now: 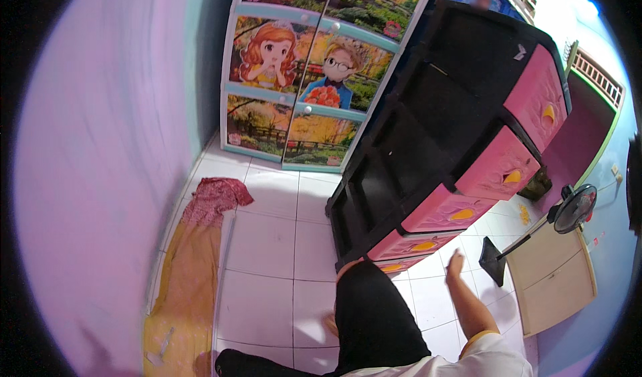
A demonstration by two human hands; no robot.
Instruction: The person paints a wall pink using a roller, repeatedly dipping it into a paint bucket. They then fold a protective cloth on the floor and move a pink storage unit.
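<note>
My right hand [455, 264] hangs over the white tiled floor, just right of a tall drawer cabinet [445, 103] and apart from it. Its fingers look loosely stretched out, with nothing visible in them. The cabinet has a black body and pink drawer fronts [498, 163] with yellow handles. It appears tilted across the view, its lowest drawers close to my bent knee. Out of sight is my left hand.
A wardrobe [281, 156] with cartoon-printed doors stands ahead by the pink wall [107, 143]. On the floor at left lies a yellow and red cloth [194, 256]. A standing fan [574, 210] and a beige panel [552, 283] are at right.
</note>
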